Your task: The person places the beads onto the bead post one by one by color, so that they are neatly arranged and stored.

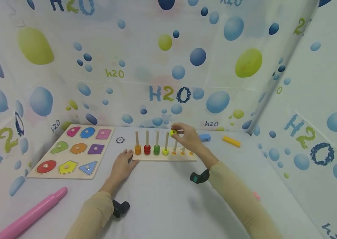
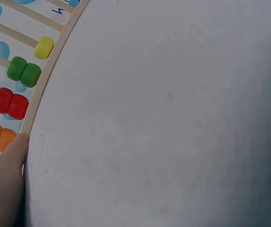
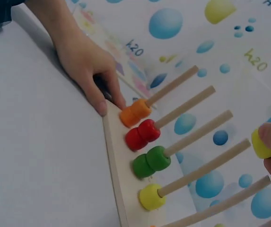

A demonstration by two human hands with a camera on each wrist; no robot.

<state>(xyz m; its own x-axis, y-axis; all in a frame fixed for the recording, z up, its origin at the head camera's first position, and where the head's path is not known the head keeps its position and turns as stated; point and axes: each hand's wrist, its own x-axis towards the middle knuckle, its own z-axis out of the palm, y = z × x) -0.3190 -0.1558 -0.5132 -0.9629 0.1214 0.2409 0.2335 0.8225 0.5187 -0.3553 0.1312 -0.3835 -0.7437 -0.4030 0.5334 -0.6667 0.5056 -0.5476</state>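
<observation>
A wooden peg board with a row of upright pegs stands on the table. Its first three pegs carry two orange beads, two red beads and two green beads. One yellow bead sits at the base of the fourth. The left hand grips the board's left end, thumb at the front edge beside the orange beads. Between thumb and fingers, the right hand pinches another yellow bead, raised near the top of the fourth peg.
A shape puzzle board with colourful knobbed pieces lies at left. A long pink tube-like thing is at front left. Behind the right hand are a blue block and an orange block. A small pink piece lies by the right sleeve.
</observation>
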